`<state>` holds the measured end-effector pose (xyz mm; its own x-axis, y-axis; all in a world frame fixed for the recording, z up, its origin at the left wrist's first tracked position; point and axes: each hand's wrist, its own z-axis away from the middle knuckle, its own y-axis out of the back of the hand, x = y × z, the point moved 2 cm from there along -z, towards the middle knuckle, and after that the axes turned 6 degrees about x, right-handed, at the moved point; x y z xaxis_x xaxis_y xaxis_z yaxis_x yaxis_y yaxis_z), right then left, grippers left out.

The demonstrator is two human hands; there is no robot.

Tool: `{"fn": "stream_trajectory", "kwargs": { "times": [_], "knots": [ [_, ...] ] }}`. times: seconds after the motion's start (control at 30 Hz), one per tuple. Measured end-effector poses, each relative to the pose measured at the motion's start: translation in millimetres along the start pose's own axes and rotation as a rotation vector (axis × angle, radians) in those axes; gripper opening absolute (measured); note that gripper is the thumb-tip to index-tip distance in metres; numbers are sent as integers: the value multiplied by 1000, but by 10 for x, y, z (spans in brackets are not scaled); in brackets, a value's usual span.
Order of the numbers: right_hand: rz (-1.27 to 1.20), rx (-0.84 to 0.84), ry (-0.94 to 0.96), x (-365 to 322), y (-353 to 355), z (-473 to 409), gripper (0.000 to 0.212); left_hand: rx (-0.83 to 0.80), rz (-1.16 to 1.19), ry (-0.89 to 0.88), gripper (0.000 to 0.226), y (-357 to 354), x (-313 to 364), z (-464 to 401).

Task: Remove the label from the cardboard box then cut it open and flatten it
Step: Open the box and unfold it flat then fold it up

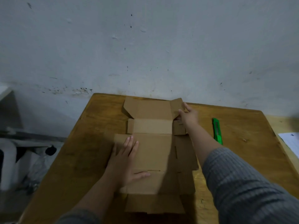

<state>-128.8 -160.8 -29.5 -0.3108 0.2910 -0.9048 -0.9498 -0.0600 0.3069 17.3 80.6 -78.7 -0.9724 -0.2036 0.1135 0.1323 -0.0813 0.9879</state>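
The cardboard box [152,151] lay opened out and nearly flat on the desk [90,143], spread from under my left hand [125,160] up to my right hand [188,116] and back toward my body. My left hand was open, palm and straight fingers pressing the left side of the middle panel. My right hand reached to the far right corner, where one small flap [176,106] stood up at an angle; the fingers seemed to touch or take its lower edge, but I could not tell whether they pinched it. I saw no label on the upturned brown face.

I judged the sheet light and fairly stiff, bending easily only along its scored creases, so a raised flap would likely spring back unless pressed at the fold. Its plain surface looked dry and a little slick on the wood, so one flat hand as an anchor made sense, with the other working edges and corners.

The green utility knife [217,131] lay right of my right forearm, apart from the box. Farther right, white paper [291,143] sat at the desk's edge. The desk was worn wood, pushed against a scuffed pale wall [145,46]; left of my left hand, below desk level, stood something white that I could not make out.
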Motion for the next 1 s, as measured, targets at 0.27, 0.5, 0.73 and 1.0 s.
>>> {"fn": "stream_trajectory", "kwargs": {
  "times": [0.27, 0.5, 0.73, 1.0],
  "knots": [
    [-367, 61, -141, -116, 133, 107, 55, 6, -38, 5, 121, 44, -20, -275],
    [-356, 61, -97, -36, 212, 295, 56, -5, -91, 73, 126, 106, -21, -292],
    [-352, 75, -138, 20, 234, 344, 55, -81, -70, 100, 135, 143, -42, -355],
    [-384, 92, -132, 38, 273, 379, 60, -99, -91, -16, 123, 138, 177, -70]
  ]
}}
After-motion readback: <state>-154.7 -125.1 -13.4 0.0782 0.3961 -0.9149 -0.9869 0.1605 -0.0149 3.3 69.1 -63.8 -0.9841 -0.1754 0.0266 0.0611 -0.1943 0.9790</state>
